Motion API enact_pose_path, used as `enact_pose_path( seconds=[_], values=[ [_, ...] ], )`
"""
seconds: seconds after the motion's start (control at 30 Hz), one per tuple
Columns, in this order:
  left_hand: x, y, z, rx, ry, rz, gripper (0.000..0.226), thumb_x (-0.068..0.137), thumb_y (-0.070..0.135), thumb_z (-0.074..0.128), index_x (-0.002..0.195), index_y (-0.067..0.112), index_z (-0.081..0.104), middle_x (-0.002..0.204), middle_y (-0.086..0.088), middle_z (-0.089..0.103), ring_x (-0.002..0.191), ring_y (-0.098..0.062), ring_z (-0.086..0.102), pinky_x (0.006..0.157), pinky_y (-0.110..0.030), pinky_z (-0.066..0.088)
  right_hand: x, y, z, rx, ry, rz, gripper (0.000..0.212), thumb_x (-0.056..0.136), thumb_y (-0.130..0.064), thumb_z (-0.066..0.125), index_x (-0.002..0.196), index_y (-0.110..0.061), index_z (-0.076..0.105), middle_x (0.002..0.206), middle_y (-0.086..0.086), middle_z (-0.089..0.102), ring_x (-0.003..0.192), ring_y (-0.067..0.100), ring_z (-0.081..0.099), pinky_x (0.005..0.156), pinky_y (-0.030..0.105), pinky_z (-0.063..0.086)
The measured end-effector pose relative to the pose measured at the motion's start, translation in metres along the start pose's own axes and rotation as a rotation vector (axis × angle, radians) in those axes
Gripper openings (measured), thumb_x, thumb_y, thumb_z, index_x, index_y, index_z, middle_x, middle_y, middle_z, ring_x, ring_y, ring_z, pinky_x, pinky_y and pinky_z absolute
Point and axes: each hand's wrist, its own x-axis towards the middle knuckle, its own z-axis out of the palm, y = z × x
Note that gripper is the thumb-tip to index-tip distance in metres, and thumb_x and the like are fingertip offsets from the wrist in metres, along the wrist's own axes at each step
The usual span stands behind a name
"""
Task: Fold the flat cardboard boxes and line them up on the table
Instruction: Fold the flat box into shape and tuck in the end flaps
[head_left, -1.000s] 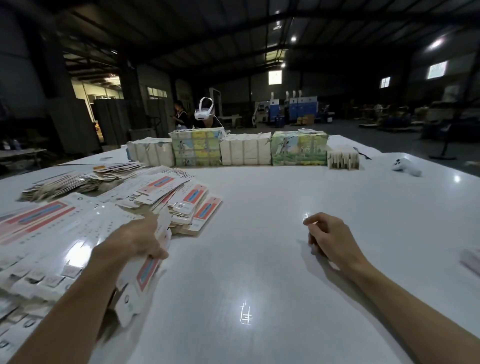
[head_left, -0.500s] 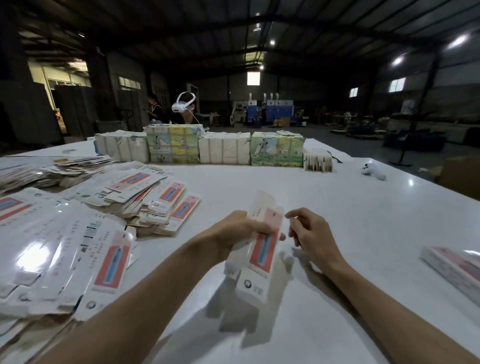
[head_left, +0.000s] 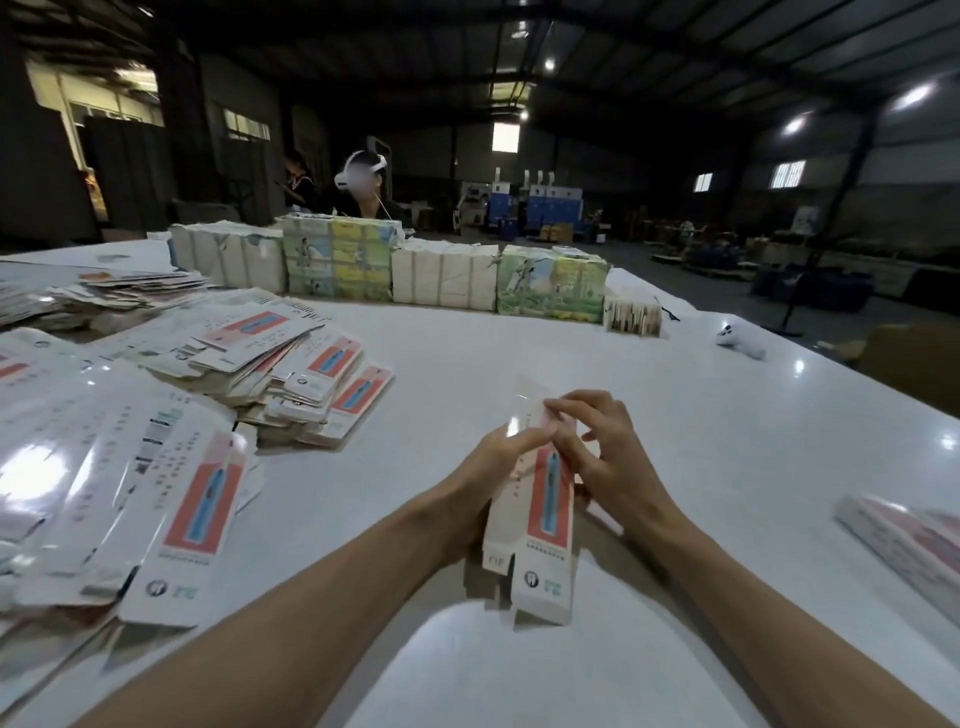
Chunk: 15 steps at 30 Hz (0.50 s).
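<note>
Together both hands hold one flat cardboard box (head_left: 540, 499) upright above the white surface (head_left: 675, 415), toward its near edge: the left hand (head_left: 498, 467) grips its left side, the right hand (head_left: 597, 452) pinches its upper part. Flat boxes (head_left: 171, 467) heap along the left edge.

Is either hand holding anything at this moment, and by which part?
Both hold one long cardboard box: the left hand grips its left side around the middle, the right hand pinches its right edge near the top flap.
</note>
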Motion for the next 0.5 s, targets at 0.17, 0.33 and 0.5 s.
enact_pose_path(
  seconds=[0.17, 0.33, 0.5],
  values=[
    [-0.005, 0.009, 0.001, -0.156, -0.033, -0.136, 0.064, 0.100, 0.074, 0.036, 0.102, 0.020, 0.072, 0.087, -0.009, 0.078, 0.067, -0.023, 0.076, 0.062, -0.031, 0.061, 0.003, -0.005, -0.005, 0.217, 0.025, 0.180, 0.008, 0.105, -0.028, 0.062, 0.104, -0.023, 0.068, 0.121, 0.000, 0.060, 0.111, 0.015, 0.066, 0.083, 0.021, 0.057],
    [-0.007, 0.009, 0.001, -0.136, -0.028, -0.142, 0.063, 0.103, 0.071, 0.033, 0.107, 0.021, 0.070, 0.090, -0.008, 0.080, 0.071, -0.025, 0.079, 0.059, -0.029, 0.061, 0.003, -0.005, -0.013, 0.394, 0.003, 0.299, 0.027, 0.104, -0.032, 0.064, 0.097, -0.007, 0.072, 0.118, 0.005, 0.068, 0.109, 0.023, 0.071, 0.108, 0.048, 0.052],
    [-0.002, 0.009, 0.004, -0.083, -0.062, -0.128, 0.067, 0.101, 0.072, 0.038, 0.122, 0.017, 0.068, 0.105, -0.014, 0.079, 0.080, -0.030, 0.077, 0.068, -0.036, 0.063, 0.005, -0.010, -0.021, 0.874, -0.057, 0.349, 0.035, 0.096, -0.025, 0.065, 0.107, 0.007, 0.074, 0.091, 0.014, 0.071, 0.090, 0.029, 0.067, 0.104, 0.047, 0.050]
  ],
)
